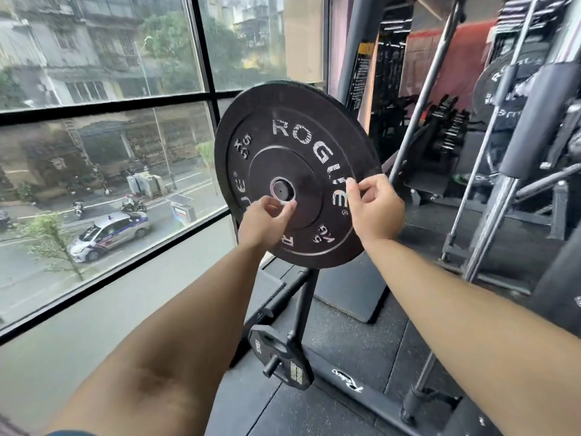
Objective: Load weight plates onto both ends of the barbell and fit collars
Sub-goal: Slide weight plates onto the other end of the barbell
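A black Rogue 5 kg bumper plate [295, 143] hangs upright at chest height, its face towards me. The dark end of the barbell sleeve [282, 189] shows through its steel centre ring. My left hand [262, 223] is just below the hub with loosely curled fingers, the thumb tip by the ring, gripping nothing. My right hand [374, 209] hovers over the plate's lower right rim, fingers half curled and empty. The rest of the barbell is hidden behind the plate. I see no collar.
A small black plate [279, 357] sits on a storage peg low on the rack frame [303, 309]. A large window [103, 152] fills the left. At the right stand slanted steel uprights [418, 121], another Rogue plate [500, 86] and dumbbells [449, 127]. Black rubber flooring [345, 341] lies below.
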